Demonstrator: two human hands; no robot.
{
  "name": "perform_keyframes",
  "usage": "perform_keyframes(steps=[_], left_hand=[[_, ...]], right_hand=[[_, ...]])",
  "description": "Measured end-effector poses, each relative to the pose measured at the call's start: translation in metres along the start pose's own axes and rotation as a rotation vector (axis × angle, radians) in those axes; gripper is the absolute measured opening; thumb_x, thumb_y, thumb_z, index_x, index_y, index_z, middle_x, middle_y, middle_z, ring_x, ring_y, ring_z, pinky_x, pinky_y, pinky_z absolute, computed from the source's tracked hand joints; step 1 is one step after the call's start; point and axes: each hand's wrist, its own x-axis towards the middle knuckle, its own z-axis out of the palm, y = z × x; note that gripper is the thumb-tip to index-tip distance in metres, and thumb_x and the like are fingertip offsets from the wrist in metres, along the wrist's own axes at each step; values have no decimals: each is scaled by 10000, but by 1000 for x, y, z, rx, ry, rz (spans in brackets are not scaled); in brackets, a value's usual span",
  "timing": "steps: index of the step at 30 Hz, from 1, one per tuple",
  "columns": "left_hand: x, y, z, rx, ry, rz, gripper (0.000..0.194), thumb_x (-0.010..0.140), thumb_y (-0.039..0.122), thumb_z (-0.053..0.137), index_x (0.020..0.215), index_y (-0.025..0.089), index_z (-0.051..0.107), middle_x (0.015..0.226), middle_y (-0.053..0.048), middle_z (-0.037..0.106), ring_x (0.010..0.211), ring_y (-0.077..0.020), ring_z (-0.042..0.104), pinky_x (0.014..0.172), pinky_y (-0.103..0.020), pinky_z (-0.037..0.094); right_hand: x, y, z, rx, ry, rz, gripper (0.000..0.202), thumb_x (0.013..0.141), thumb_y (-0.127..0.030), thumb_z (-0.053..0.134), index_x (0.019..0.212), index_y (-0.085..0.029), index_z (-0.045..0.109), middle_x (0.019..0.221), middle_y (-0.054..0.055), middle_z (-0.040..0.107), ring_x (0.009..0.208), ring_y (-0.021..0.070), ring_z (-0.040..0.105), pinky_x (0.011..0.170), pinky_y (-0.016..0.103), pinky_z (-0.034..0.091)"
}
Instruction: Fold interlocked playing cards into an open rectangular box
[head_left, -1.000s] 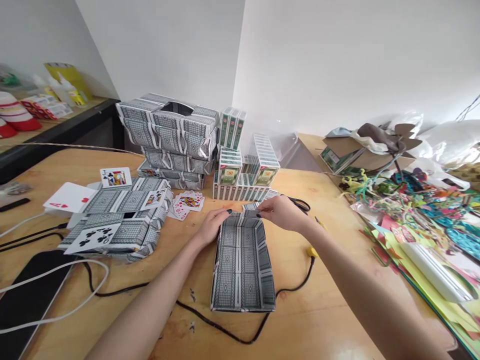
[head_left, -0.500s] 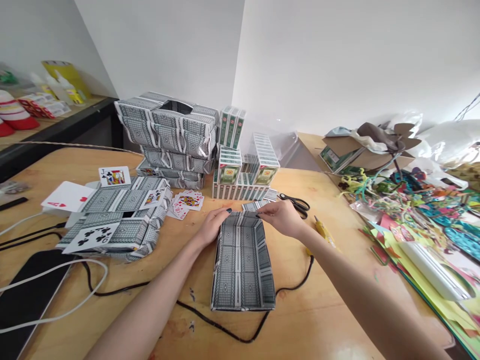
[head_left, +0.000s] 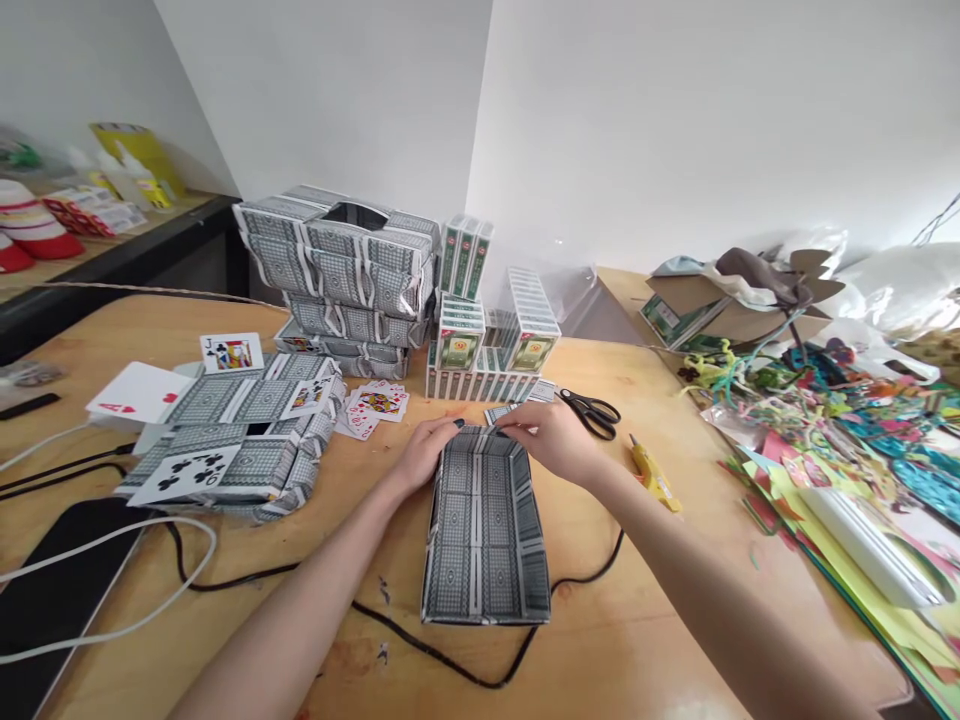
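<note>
An open box made of playing cards (head_left: 476, 540), grey-patterned backs showing inside, lies on the table in front of me. My left hand (head_left: 426, 455) grips its far left corner, thumb on the rim and the other fingers hidden behind the wall. At the middle of the far rim, my right hand (head_left: 551, 440) pinches the edge between thumb and forefinger. A few loose cards (head_left: 501, 411) lie just beyond that wall. Black scissors (head_left: 596, 412) and a yellow glue gun (head_left: 654, 475) rest to the right of my right hand.
Finished-looking card boxes (head_left: 337, 260) are stacked at the back, beside piled card packs (head_left: 487, 350). Another card box (head_left: 240, 430) with loose cards on it sits left. A black cable (head_left: 450, 660) runs under the open box. Coloured paper and craft pieces (head_left: 825, 400) crowd the right.
My right hand has slid left along the far rim, from near the right corner towards the middle. The left hand and the box stay nearly in place.
</note>
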Motion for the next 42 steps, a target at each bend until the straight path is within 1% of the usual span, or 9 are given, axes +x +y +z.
perform_keyframes(steps=[3,7,13,22,28,35,42], left_hand=[[0,0,0,-7,12,-9,285,743,331,445,696,147,658,758,-24,663,769,-177,560,739,-283,417],[0,2,1,-14,12,-6,298,738,309,431,762,138,673,793,-27,673,801,-185,570,773,-294,416],[-1,2,1,-34,7,-20,316,740,295,423,845,140,678,859,-29,680,853,-198,574,799,-303,413],[-1,4,1,-46,0,-36,320,744,289,421,859,140,680,869,-32,683,864,-209,578,804,-316,420],[-1,2,0,-21,-3,-18,301,747,288,427,813,148,685,840,-28,683,839,-194,583,801,-302,421],[-2,6,1,-36,-19,-35,296,743,274,432,819,142,686,851,-35,682,834,-193,588,791,-299,423],[-1,3,0,-35,-33,-11,290,752,263,429,817,142,684,838,-29,682,817,-187,584,779,-291,419]], right_hand=[[3,-6,0,-70,-7,-26,222,781,-138,471,818,-221,674,852,13,686,778,156,616,702,247,437],[8,-9,3,-173,-48,-53,243,757,-95,456,770,-218,665,790,16,681,752,160,608,670,238,405],[10,-10,13,-267,-31,-21,221,749,-106,452,760,-202,651,809,39,676,753,181,603,633,243,386],[3,-5,20,-226,52,35,217,747,-122,462,757,-221,656,808,20,684,728,175,606,620,242,393],[0,-1,26,-181,97,59,223,746,-115,457,762,-223,651,812,11,683,729,166,608,625,233,397],[0,-1,28,-167,106,69,206,749,-122,454,750,-217,636,795,12,675,733,164,599,620,229,388],[-1,1,31,-143,102,53,217,737,-93,438,754,-206,622,809,19,666,735,160,595,626,227,389]])
